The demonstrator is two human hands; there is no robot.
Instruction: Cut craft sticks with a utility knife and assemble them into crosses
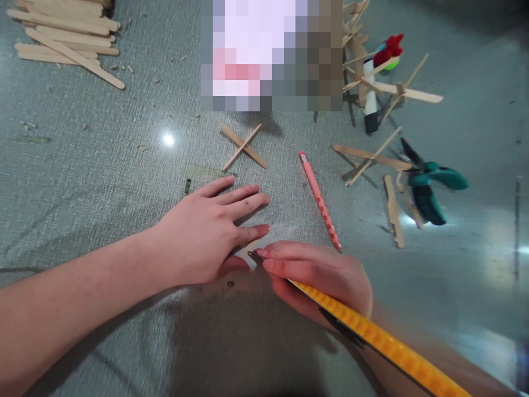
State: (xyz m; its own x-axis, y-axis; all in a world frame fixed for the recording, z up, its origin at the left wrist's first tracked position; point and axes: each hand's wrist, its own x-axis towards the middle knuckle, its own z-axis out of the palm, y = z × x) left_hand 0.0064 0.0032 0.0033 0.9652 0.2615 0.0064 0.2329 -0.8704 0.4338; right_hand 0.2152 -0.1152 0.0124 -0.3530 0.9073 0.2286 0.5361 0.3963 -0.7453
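Observation:
My left hand point(210, 220) lies flat on the table with its fingers spread, partly over a clear strip with a dark mark point(198, 172). Between its thumb and index finger a small pale piece of wood point(250, 245) shows; most of it is hidden. My right hand point(318, 275) is closed in a pen-like grip on a long yellow ribbed tool point(372, 331) with a thin dark tip. That tip points at the piece of wood, close to my left thumb. Ahead of my left fingers, two wooden sticks point(243, 146) lie crossed.
A pink pencil point(320, 201) lies right of centre. Farther right are green-handled pliers point(430, 171), a broken craft stick point(393, 212), more crossed sticks point(372, 157) and a white marker point(371, 99). Craft sticks point(74, 41) are heaped at the far left. Wood crumbs dot the table point(103, 193).

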